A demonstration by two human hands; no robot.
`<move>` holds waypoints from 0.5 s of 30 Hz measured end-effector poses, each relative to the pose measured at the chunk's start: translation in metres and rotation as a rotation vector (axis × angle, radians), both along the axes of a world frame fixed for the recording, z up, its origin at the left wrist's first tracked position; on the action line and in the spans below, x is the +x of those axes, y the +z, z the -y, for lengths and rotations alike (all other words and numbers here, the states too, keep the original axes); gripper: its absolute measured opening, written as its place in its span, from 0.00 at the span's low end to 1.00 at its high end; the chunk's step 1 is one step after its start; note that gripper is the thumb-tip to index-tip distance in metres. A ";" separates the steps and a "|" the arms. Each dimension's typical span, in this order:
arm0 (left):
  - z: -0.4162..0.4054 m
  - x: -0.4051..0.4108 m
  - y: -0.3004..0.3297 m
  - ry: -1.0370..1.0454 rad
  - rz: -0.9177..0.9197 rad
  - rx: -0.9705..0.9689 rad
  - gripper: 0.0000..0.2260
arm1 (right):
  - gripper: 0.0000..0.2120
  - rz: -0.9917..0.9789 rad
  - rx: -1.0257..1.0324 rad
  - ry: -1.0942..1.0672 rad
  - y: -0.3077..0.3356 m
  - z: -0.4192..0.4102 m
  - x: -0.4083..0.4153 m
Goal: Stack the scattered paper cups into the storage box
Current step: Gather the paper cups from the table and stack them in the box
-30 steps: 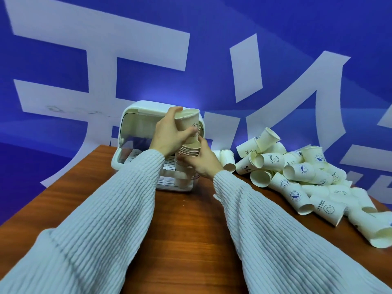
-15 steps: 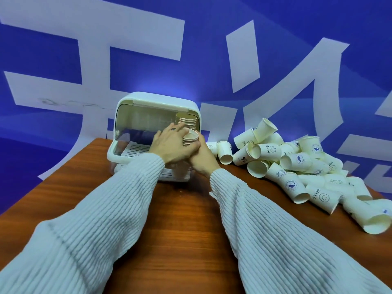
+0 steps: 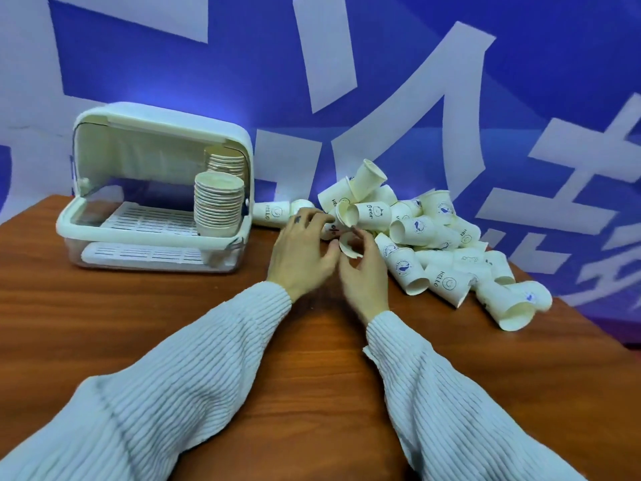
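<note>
The small white paper cup (image 3: 349, 245) lies on its side at the near edge of the heap, mouth facing the person — just left of the right hand (image 3: 364, 272), whose curled fingers are closing round it, the left hand (image 3: 301, 253) loose-fingered and empty beside it, and the white plastic storage box (image 3: 152, 237) off to the left.

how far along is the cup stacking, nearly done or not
Not nearly. Done: two stacks of cups stand at the right end of the storage box. In hand: the right hand and left hand reach into the pile's near edge, at a cup. Left: a large pile of loose cups on the table.
</note>
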State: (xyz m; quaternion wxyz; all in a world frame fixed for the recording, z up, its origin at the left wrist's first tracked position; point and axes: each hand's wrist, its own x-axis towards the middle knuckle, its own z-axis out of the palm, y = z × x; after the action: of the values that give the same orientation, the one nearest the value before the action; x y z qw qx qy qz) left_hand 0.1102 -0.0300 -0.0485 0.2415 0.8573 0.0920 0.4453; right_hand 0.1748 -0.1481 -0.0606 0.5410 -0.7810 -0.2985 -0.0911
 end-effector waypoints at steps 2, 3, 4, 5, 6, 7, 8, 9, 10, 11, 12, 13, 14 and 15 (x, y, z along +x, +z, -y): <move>0.021 0.020 -0.008 -0.047 -0.099 -0.068 0.18 | 0.23 0.056 -0.012 -0.114 -0.006 0.032 0.017; 0.032 0.029 -0.012 -0.059 -0.139 -0.108 0.19 | 0.23 0.091 -0.049 -0.188 -0.008 0.048 0.027; 0.043 0.038 -0.016 -0.063 -0.175 -0.150 0.20 | 0.23 0.122 -0.105 -0.273 -0.009 0.062 0.036; 0.054 0.046 -0.022 -0.068 -0.211 -0.187 0.21 | 0.24 0.143 -0.174 -0.360 -0.010 0.073 0.046; 0.065 0.053 -0.027 -0.082 -0.243 -0.206 0.21 | 0.25 0.156 -0.244 -0.433 -0.010 0.082 0.055; 0.074 0.057 -0.033 -0.104 -0.267 -0.195 0.21 | 0.26 0.180 -0.316 -0.489 -0.010 0.087 0.061; 0.082 0.059 -0.038 -0.133 -0.284 -0.150 0.21 | 0.27 0.208 -0.393 -0.527 -0.013 0.090 0.067; 0.087 0.061 -0.042 -0.159 -0.292 -0.082 0.21 | 0.28 0.234 -0.475 -0.546 -0.015 0.091 0.072; 0.088 0.061 -0.046 -0.178 -0.295 -0.011 0.21 | 0.29 0.249 -0.553 -0.551 -0.018 0.090 0.075; 0.087 0.060 -0.047 -0.189 -0.289 0.027 0.20 | 0.30 0.262 -0.617 -0.555 -0.021 0.088 0.076; 0.086 0.058 -0.046 -0.197 -0.280 0.020 0.20 | 0.31 0.283 -0.661 -0.566 -0.021 0.085 0.076; 0.085 0.056 -0.045 -0.210 -0.270 -0.021 0.19 | 0.31 0.305 -0.692 -0.581 -0.020 0.083 0.074; 0.084 0.055 -0.044 -0.227 -0.262 -0.094 0.19 | 0.32 0.322 -0.709 -0.592 -0.017 0.082 0.071; 0.083 0.053 -0.040 -0.250 -0.242 -0.184 0.19 | 0.33 0.319 -0.716 -0.591 -0.014 0.082 0.068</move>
State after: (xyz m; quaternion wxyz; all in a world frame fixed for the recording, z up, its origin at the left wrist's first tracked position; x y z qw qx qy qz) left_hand 0.1628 -0.1135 -0.0886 0.3593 0.8837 0.0537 0.2952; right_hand 0.2427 -0.2302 -0.0747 0.1372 -0.9455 -0.1560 -0.2509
